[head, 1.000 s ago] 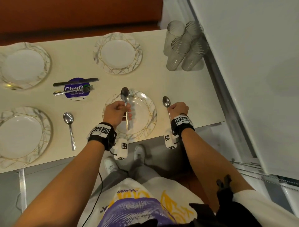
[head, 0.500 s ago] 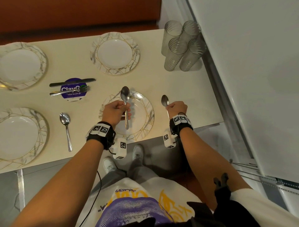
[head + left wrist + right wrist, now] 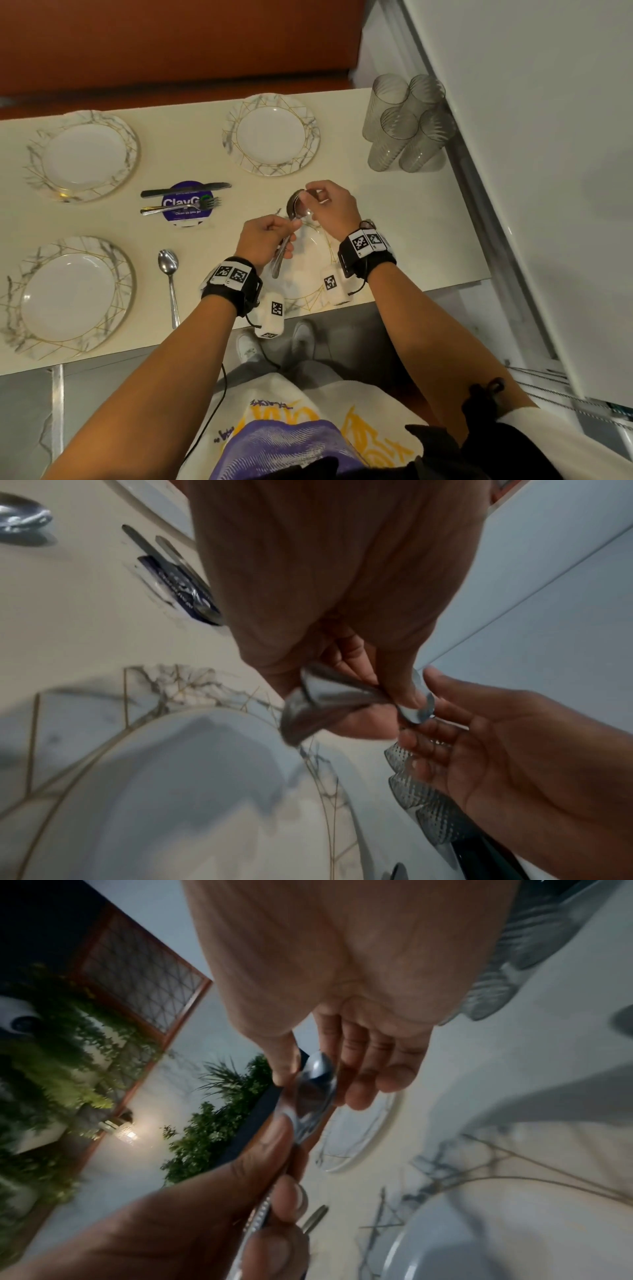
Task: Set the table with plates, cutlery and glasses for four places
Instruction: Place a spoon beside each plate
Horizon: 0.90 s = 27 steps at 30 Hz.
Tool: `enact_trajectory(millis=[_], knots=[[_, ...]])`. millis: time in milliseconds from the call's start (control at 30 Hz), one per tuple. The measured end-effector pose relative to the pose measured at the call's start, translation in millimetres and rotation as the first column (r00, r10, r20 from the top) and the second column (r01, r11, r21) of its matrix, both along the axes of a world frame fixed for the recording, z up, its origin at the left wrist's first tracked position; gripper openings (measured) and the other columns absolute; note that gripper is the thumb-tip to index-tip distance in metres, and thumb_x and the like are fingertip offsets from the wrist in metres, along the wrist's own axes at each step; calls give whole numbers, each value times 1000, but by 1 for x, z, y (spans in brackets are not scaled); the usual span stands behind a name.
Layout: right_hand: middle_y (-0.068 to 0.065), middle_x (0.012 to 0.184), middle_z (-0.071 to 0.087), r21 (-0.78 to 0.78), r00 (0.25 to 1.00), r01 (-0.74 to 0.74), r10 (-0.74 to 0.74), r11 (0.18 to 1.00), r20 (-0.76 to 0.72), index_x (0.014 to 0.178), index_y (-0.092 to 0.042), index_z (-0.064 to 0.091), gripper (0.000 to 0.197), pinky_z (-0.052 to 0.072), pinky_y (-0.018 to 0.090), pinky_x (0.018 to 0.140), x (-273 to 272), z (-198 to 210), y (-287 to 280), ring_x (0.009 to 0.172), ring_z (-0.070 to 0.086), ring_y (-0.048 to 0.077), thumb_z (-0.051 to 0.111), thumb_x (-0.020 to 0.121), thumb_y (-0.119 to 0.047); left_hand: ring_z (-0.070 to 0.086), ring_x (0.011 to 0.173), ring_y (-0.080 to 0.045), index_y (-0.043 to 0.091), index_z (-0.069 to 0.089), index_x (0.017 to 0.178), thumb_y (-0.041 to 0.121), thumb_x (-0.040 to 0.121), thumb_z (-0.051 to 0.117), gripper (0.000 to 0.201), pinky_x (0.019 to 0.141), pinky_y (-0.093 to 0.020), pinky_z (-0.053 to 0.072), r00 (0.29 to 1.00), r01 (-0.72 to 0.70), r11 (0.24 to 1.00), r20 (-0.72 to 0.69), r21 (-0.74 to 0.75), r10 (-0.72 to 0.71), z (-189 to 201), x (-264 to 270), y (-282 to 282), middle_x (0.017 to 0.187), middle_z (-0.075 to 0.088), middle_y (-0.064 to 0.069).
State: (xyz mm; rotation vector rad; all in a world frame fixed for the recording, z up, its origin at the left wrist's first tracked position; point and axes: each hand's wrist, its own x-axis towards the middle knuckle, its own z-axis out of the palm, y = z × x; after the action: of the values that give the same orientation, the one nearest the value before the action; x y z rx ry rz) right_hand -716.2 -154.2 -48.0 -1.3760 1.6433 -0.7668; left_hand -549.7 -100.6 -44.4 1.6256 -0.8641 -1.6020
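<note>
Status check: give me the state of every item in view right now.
Left hand: grips steel spoons by the handles.
Right hand: pinches a spoon bowl.
Four marble-rimmed plates: empty.
Single spoon: lying flat.
Four clear tumblers: upright, clustered.
Knife, fork: on purple lid.

Cream worktop (image 3: 394,219) carries four marble-rimmed plates: far left (image 3: 84,156), far middle (image 3: 271,134), near left (image 3: 68,297), near right (image 3: 308,298) at the front edge. Spoon (image 3: 170,281) beside near-left plate. Knife (image 3: 186,189) and fork (image 3: 180,206) lie across a purple round sticker (image 3: 186,205). Four glasses (image 3: 404,125) clustered at the far right corner.
</note>
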Motion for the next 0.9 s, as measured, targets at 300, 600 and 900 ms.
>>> enact_trajectory(millis=[300, 600, 900], knots=[[5, 84, 74, -78, 998, -58, 58, 995, -8, 92, -14, 76, 9, 56, 29, 59, 61, 25, -26, 67, 69, 20, 77, 83, -16, 47, 49, -15, 5, 66, 91, 28, 97, 74, 25, 42, -23, 34, 1000, 6, 999, -14, -45, -7, 13, 62, -14, 79, 65, -8], [14, 85, 70, -192, 995, -90, 96, 977, 20, 104, -19, 73, 19, 50, 18, 53, 125, 47, -51, 68, 67, 24, 64, 92, -9, 54, 62, -11, 4, 73, 105, 22, 94, 76, 21, 44, -19, 35, 980, -173, 984, -106, -51, 167, 18, 163, -15, 89, 68, -6], [0, 83, 74, -86, 964, -263, 266, 961, 16, 98, -23, 76, 15, 62, 37, 74, 188, 10, -37, 79, 72, 18, 75, 86, -14, 75, 76, -18, -1, 69, 110, 16, 86, 83, 33, 44, -19, 46, 831, -556, 811, -106, -181, 546, 39, 218, -69, 95, 77, -15]])
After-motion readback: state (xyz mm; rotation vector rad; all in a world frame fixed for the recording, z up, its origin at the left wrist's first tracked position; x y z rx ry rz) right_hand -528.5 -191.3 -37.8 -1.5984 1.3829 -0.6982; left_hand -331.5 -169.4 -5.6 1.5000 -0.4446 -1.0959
